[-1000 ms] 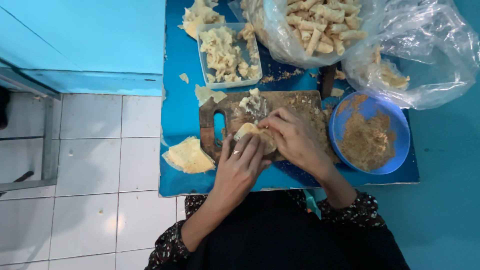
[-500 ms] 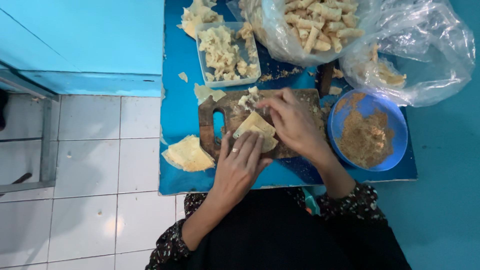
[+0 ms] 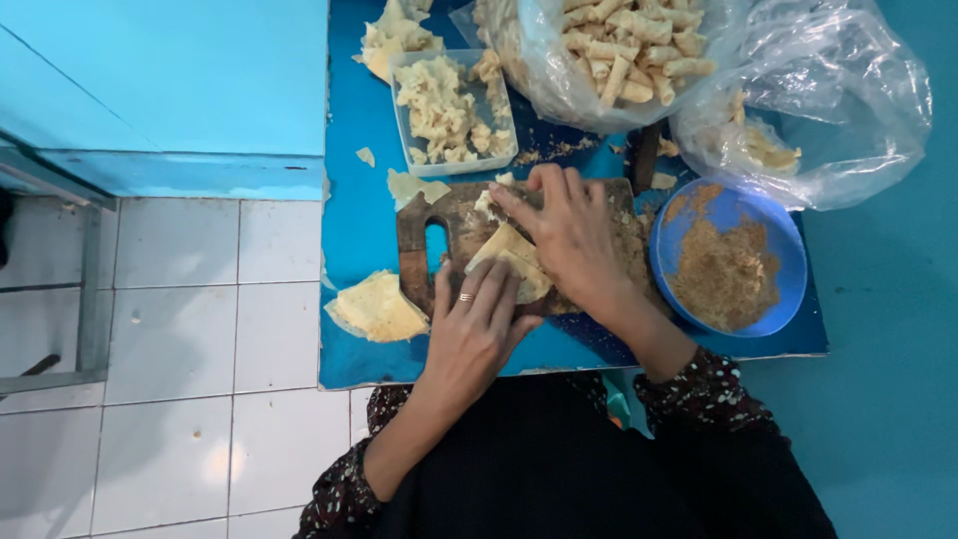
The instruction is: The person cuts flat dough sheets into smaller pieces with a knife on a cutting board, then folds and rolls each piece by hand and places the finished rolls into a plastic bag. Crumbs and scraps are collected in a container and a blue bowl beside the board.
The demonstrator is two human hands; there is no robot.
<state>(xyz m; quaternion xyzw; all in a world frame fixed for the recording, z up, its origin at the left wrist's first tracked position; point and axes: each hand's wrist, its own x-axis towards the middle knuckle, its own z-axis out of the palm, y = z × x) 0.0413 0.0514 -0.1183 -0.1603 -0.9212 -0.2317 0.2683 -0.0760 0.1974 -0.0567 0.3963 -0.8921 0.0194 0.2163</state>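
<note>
Pale wrapper sheet (image 3: 511, 262), thin and folded to a rough triangle, lies on the wooden cutting board (image 3: 439, 215) near the middle of the blue table (image 3: 359, 240). I note my left hand (image 3: 477, 334) flat on the near corner of the sheet, fingers extended and pressing down, not clenched, a ring on one finger. My right hand (image 3: 571, 235) rests over the sheet's far-right edge, fingers curved and reaching toward a scrap of filling at the board's far side; whether it pinches anything I cannot tell. I judge the sheet to be light, limp and easily torn, probably slightly tacky; it should be taken by its edges or corners with flat fingertips. Further sheets (image 3: 374, 307) lie left of the board. A clear tub of pale filling (image 3: 449, 110) stands beyond it, a blue bowl of brown crumbs (image 3: 728, 265) to the right, and a plastic bag of finished rolls (image 3: 619, 50) at the far side.
</note>
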